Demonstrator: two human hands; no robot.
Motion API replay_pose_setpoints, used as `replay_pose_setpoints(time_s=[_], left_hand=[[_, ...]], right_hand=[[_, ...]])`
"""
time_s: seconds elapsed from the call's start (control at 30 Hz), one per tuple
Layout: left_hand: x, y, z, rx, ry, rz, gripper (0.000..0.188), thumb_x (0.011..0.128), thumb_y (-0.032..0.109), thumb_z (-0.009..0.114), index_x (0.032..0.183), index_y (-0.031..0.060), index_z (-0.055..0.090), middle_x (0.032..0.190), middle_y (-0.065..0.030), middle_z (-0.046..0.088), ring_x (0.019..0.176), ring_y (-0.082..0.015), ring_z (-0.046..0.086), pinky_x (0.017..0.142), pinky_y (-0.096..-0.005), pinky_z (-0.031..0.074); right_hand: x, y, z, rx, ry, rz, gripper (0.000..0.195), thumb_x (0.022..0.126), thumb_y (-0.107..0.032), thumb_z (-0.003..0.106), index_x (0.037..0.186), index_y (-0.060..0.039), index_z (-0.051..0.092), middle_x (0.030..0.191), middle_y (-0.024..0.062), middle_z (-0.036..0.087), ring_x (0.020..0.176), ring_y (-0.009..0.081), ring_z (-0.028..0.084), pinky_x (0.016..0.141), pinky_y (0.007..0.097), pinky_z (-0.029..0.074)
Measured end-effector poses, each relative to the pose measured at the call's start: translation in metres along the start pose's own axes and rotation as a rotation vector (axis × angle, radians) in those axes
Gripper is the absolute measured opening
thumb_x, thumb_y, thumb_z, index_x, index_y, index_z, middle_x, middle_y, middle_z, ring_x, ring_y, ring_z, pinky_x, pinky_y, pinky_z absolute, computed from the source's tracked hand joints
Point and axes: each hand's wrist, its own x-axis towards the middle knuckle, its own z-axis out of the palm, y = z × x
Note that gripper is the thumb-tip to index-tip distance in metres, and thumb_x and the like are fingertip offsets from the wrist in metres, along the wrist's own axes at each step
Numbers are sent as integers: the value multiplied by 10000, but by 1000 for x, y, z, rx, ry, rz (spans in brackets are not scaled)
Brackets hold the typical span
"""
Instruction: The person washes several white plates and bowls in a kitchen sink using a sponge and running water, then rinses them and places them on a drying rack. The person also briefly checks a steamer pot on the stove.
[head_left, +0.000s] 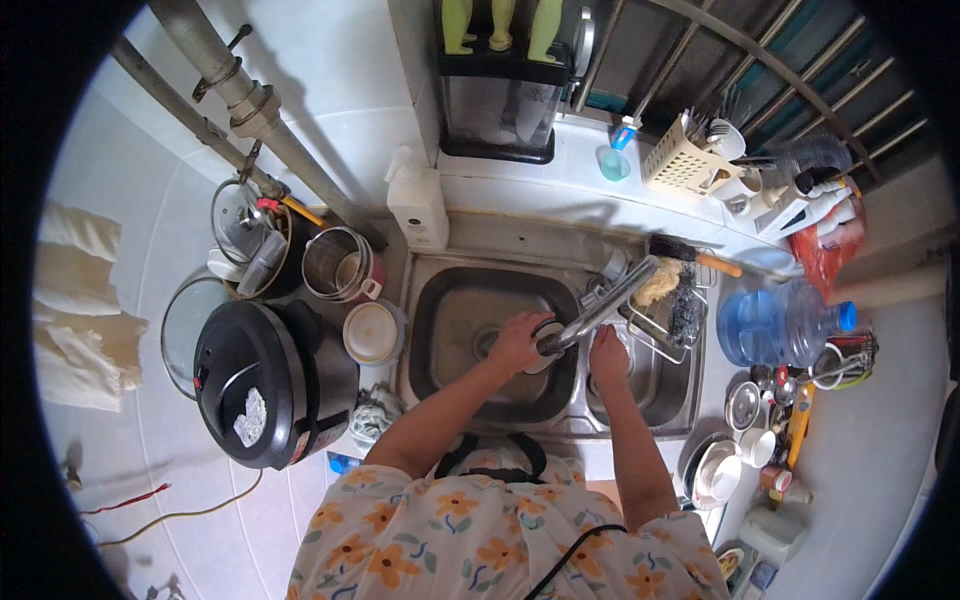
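My left hand (517, 343) grips a round, light-coloured dish (544, 357) with a dark rim, below the end of the metal faucet (600, 304). The spout hides part of the dish. Beneath lies the large basin (450, 375) of a stainless steel double sink. Over the smaller right basin (670, 390) is my right hand (608, 356), its fingers drawn together near the divider; whether it holds anything cannot be told. Beside it a wire rack (667, 341) carries a tan sponge (658, 282) and dark scrubbers.
Left of the sink stand a black electric pressure cooker (259, 382), a lidded round container (371, 332), a metal pot (335, 266) and a white pump bottle (417, 202). At the right are a blue water jug (780, 322), stacked bowls (716, 476) and a utensil basket (686, 161).
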Motion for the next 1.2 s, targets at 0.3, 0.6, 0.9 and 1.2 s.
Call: replay_pose_setpoints(time_s=[0.3, 0.6, 0.9, 1.2], left_hand=[[-13, -39, 21, -865, 81, -418, 519, 778, -46, 446, 1280, 59, 527, 1215, -110, 577, 1135, -237, 538, 977, -341, 417], [-43, -55, -2, -579, -174, -578, 594, 737, -59, 396, 1316, 32, 494, 1270, -101, 529, 1205, -214, 476, 1021, -311, 349], [-44, -42, -38, -925, 85, -535, 568, 775, -22, 393, 1329, 64, 483, 1232, -100, 551, 1128, -252, 537, 947, -353, 444], [-38, -66, 59, 80, -27, -456, 301, 811, 149, 618, 1064, 0, 557, 962, -226, 632, 909, -374, 617, 770, -413, 503]], right_hand=[[-7, 17, 27, 512, -7, 76, 363, 993, -332, 390, 980, -18, 570, 868, 214, 632, 832, 410, 613, 723, 472, 472], [-28, -102, 23, 223, 90, -1041, 247, 811, -193, 581, 973, -11, 617, 988, 183, 619, 910, 373, 598, 779, 440, 477], [-26, -32, 126, 560, -298, -44, 357, 856, -217, 591, 1093, 50, 576, 942, 134, 645, 907, 291, 616, 797, 374, 467], [-56, -43, 29, 228, -153, 50, 532, 808, -196, 563, 1280, -36, 376, 1105, 305, 526, 1027, 473, 540, 886, 532, 430]])
